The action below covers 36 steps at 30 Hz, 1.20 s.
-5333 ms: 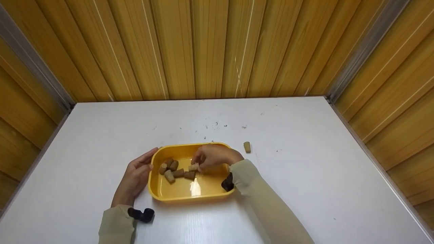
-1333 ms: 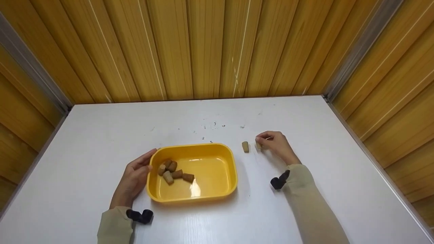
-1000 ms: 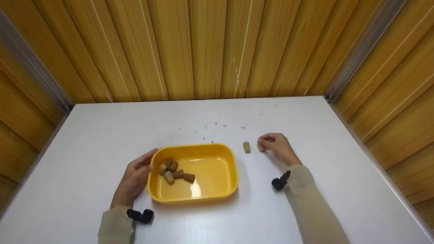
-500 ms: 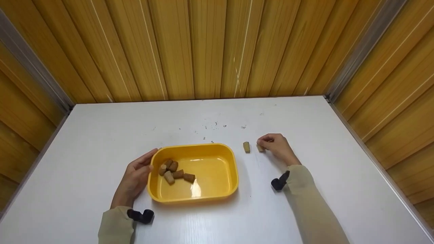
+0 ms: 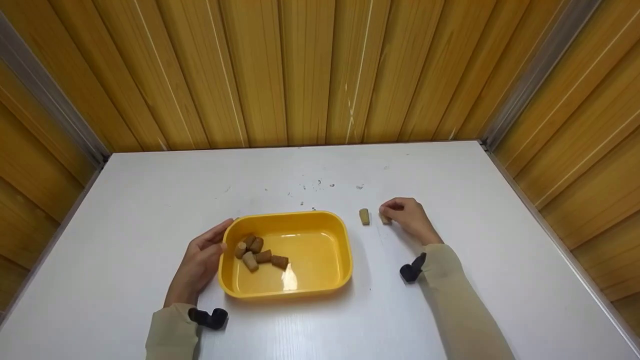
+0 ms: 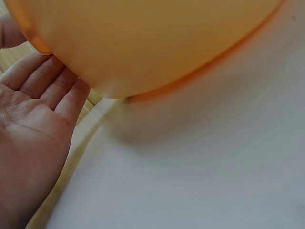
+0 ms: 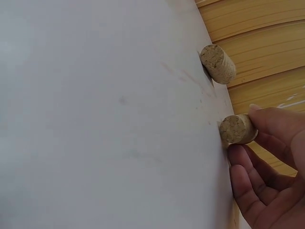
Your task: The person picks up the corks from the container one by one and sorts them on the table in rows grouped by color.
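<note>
A person's right hand (image 5: 407, 216) pinches a pale cork (image 7: 234, 129) between thumb and fingers at the white table (image 5: 430, 170); a second cork (image 5: 364, 217) lies just to its left. The left hand (image 5: 197, 261), fingers extended, rests against the left side of a yellow tray (image 5: 320, 289) holding six corks (image 5: 263, 256).

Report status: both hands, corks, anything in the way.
Right hand pinches one cork. Left hand touches yellow tray, more corks inside. Second cork nearby, apart. No obstruction seen.

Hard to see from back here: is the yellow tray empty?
No, several corks lie in the yellow tray, toward its left end.
</note>
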{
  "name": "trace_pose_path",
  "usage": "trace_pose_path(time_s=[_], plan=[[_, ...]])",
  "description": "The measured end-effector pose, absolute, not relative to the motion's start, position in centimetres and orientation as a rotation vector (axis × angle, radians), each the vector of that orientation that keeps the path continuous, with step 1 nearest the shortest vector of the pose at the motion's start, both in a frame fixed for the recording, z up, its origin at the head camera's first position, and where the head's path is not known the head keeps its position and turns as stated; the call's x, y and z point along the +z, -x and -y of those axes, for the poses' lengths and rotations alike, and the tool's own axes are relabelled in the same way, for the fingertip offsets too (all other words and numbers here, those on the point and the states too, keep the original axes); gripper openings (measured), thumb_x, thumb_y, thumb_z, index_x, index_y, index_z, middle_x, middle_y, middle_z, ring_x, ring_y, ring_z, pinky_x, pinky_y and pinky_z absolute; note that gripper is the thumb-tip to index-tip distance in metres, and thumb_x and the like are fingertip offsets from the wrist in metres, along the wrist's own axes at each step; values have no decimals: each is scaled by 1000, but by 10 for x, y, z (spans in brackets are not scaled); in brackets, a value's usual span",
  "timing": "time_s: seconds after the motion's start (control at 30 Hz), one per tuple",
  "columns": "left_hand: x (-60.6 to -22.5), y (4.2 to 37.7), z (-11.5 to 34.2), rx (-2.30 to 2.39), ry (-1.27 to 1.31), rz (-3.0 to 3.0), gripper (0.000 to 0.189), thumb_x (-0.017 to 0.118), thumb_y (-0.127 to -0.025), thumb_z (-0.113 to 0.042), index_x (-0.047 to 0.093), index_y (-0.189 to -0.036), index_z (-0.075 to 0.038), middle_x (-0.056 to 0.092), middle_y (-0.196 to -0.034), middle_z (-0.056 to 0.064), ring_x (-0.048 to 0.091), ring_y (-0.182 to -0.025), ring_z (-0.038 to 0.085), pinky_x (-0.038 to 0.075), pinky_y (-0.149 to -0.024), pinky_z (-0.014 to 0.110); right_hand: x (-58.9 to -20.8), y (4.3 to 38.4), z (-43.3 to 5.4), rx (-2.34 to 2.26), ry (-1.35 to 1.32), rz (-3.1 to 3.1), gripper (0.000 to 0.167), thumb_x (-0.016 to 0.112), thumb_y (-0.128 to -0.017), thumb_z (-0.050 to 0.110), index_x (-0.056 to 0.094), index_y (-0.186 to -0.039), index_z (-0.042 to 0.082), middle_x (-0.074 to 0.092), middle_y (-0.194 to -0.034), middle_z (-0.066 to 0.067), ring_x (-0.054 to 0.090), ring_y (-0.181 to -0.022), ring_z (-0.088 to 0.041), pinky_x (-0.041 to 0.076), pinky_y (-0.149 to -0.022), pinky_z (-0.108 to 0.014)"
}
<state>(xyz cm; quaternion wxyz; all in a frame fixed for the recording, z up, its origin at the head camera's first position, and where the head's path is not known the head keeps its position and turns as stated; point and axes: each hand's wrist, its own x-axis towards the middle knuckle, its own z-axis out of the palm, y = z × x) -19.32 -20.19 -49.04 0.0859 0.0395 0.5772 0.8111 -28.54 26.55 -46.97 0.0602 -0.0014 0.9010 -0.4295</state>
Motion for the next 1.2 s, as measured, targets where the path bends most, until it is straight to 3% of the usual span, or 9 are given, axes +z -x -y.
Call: trace_pose_path(time_s=[0.23,0.6,1.2], plan=[[-491,194,201,2440,-103,-1698,57,49,-91,4,34,-146,3,59,-134,-6,51,-128,8,41,-107,24,-469,285,-265,-1284,16,-2751,23,63,-90,24,72,-105,9,71,-102,-7,58,-95,-19,44,-83,-27],[-490,193,201,2445,-110,-1698,56,49,-92,4,34,-146,3,59,-134,-7,51,-128,6,41,-107,22,-470,285,-264,-1274,8,-2758,27,64,-90,24,70,-109,6,69,-108,-11,59,-102,-23,46,-91,-33],[-492,194,201,2449,-118,-1738,56,50,-91,4,35,-145,5,60,-132,-6,53,-126,7,42,-105,21,-464,289,-264,-1196,-48,-2754,32,61,-92,32,69,-111,8,66,-103,-9,57,-93,-20,44,-73,-24]])
